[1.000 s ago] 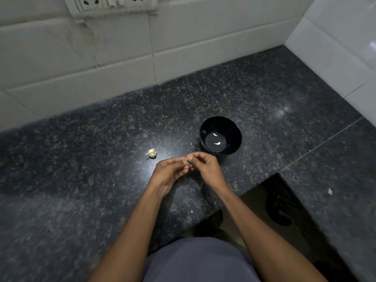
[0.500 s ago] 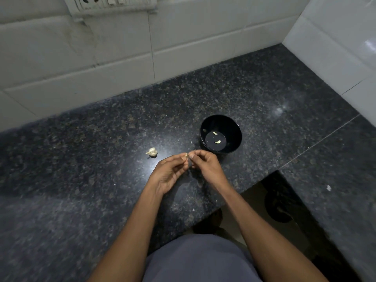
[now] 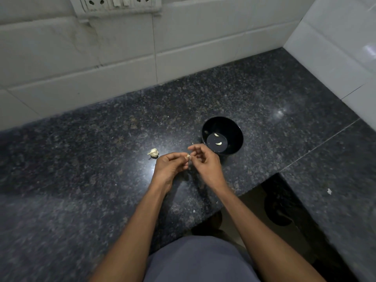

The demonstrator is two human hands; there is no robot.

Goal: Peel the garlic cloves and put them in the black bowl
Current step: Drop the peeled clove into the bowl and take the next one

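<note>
A small garlic clove (image 3: 188,156) sits between the fingertips of both hands, just above the dark granite counter (image 3: 101,159). My left hand (image 3: 169,166) pinches it from the left, and my right hand (image 3: 205,162) pinches at its skin from the right with curled fingers. The black bowl (image 3: 234,130) stands just behind my right hand and holds two peeled cloves (image 3: 218,143). A partly broken garlic bulb (image 3: 153,152) lies on the counter to the left of my left hand.
White tiled walls (image 3: 122,68) close the counter at the back and right, with a socket strip (image 3: 116,5) high on the back wall. The counter's front edge steps back at the right, where the floor shows below. A scrap of garlic skin (image 3: 329,191) lies on the right slab.
Both hands have stayed together on the clove, with my right fingers spreading a little apart from the left. The camera view has shifted slightly.
</note>
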